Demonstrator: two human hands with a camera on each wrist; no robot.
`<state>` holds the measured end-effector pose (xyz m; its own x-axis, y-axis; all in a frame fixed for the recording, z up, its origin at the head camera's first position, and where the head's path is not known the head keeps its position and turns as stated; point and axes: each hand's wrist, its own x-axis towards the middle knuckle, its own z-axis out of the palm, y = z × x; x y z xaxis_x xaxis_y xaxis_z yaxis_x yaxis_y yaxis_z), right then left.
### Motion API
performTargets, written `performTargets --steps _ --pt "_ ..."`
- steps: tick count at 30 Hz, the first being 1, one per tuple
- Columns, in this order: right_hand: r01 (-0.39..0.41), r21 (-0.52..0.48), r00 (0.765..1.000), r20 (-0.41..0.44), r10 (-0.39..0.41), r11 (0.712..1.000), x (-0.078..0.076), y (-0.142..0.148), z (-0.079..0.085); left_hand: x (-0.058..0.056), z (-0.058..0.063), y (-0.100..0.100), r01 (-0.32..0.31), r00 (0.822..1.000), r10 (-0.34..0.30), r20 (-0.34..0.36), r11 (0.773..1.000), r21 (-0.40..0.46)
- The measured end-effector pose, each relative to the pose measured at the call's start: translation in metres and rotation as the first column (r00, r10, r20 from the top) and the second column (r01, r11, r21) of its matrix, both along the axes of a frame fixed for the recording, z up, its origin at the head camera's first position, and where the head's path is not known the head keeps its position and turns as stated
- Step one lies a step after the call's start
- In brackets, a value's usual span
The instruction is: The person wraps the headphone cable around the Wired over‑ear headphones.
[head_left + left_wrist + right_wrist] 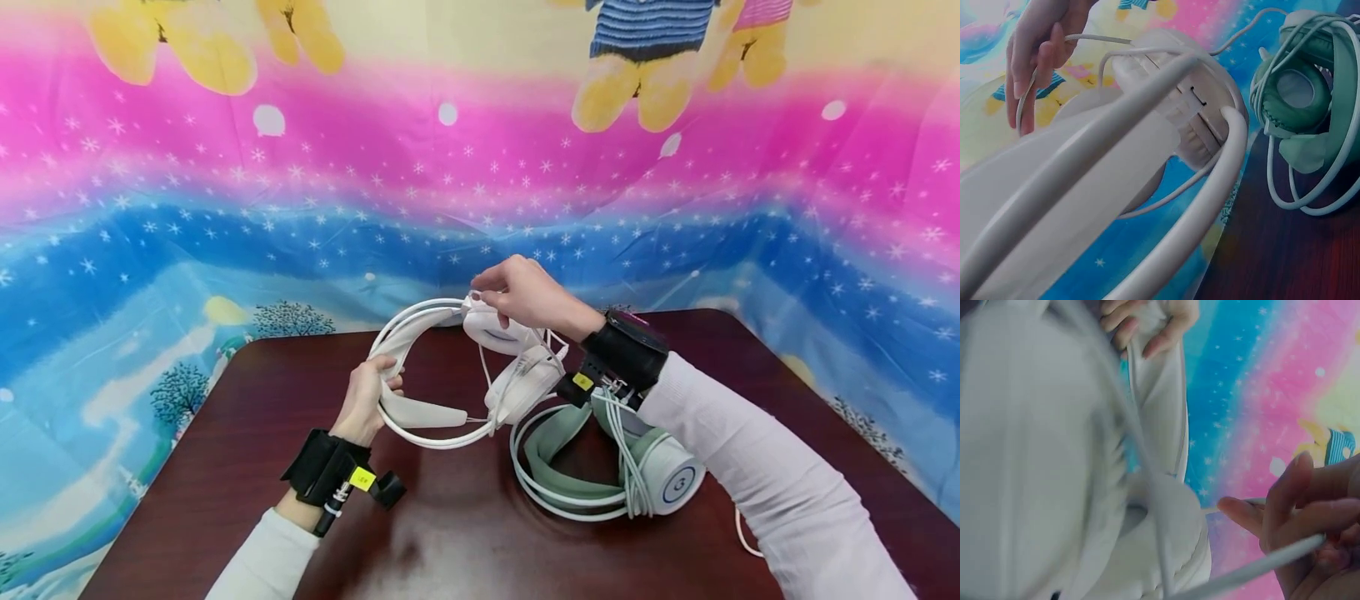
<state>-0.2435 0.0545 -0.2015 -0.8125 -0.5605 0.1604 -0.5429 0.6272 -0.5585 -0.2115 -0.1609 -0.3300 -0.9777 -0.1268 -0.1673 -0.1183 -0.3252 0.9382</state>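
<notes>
My left hand (363, 398) grips a pair of white over-ear headphones (423, 413) by the headband and holds them up above the table. Their ear cups (525, 385) point to the right, with thin white cable looped around them. At the upper ear cup, my right hand (531, 293) has its fingers bent around the white cable. In the right wrist view this cable (1250, 567) passes through the curled fingers. The left wrist view shows an "L" mark inside one ear cup (1207, 103), and the cable (1099, 39) stretching from it to the right hand.
Green-and-white headphones (682, 477), wrapped in their own cable, lie on the dark wooden table (465, 533) below the right forearm. A white cord (742, 533) shows beside the right sleeve. A printed cloth backdrop (375, 183) hangs behind the table and along its sides.
</notes>
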Motion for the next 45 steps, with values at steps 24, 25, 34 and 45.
performTargets --steps 24,25,34,45 --pt "0.008 0.048 0.993 0.119 -0.013 0.999 0.012 -0.003 -0.009 -0.005 0.002 -0.005 -0.058 0.998 0.058 0.018 0.998 -0.004" --pt "0.005 0.036 0.992 0.129 -0.010 0.999 0.012 -0.003 -0.009 -0.006 0.002 -0.006 -0.070 0.997 0.070 0.016 0.998 -0.006" --pt "-0.046 -0.067 0.994 0.097 0.053 0.997 0.020 -0.013 -0.018 -0.019 0.004 -0.009 -0.206 0.978 0.206 -0.011 0.978 0.017" --pt "-0.171 -0.162 0.976 0.111 0.190 0.972 0.030 -0.006 -0.034 -0.023 0.004 -0.008 -0.266 0.963 0.268 -0.027 0.962 0.064"
